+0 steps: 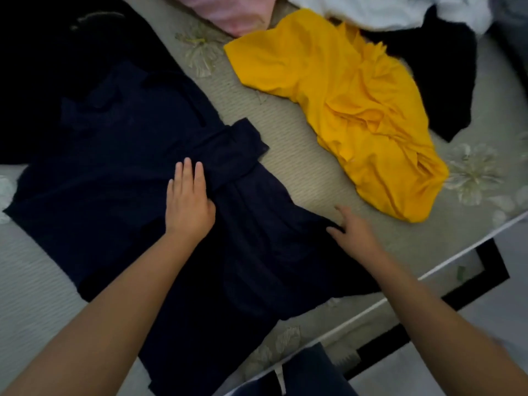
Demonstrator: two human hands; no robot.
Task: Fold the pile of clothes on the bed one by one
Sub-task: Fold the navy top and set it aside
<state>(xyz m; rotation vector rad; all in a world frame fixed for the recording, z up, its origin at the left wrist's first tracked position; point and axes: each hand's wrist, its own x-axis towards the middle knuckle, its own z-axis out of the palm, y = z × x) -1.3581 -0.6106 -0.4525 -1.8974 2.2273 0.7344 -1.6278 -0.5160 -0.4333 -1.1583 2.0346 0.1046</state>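
Navy shirt [120,155] spread flat w/ sleeve folded in; left hand [188,204] flat-fingered, right hand [351,230] splayed.

On the bed [300,155]: 2 hands [188,201], perhaps 6 garments [343,110], 1 of them yellow.

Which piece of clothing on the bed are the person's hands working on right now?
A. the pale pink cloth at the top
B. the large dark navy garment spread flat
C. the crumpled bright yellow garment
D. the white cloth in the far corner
B: the left hand lies flat with straight fingers on the large dark navy garment, and the right hand touches that garment's edge, while the crumpled bright yellow garment lies apart, untouched.
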